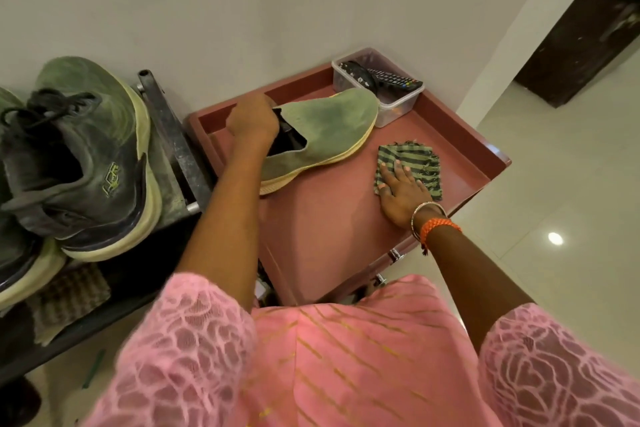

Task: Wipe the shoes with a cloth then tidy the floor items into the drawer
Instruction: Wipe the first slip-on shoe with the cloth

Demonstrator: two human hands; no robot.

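The left hand (252, 121) gripped the green shoe (325, 128) near the tray's (464, 135) far edge; the right hand (403, 192) lay flat-fingered on the striped cloth (420, 163) by its right edge.

Probably home, shoe rack (180, 149), tiled floor (571, 184)

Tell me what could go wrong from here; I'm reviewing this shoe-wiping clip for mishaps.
1. The green shoe looks dusty and its toe reaches the clear plastic container holding a remote control; wiping may nudge the container or shed dust into it.
2. The left hand grips only the shoe's collar, so the shoe may twist under wiping pressure.
3. The right hand lies flat on the striped cloth, which could slide on the smooth pink tray top.
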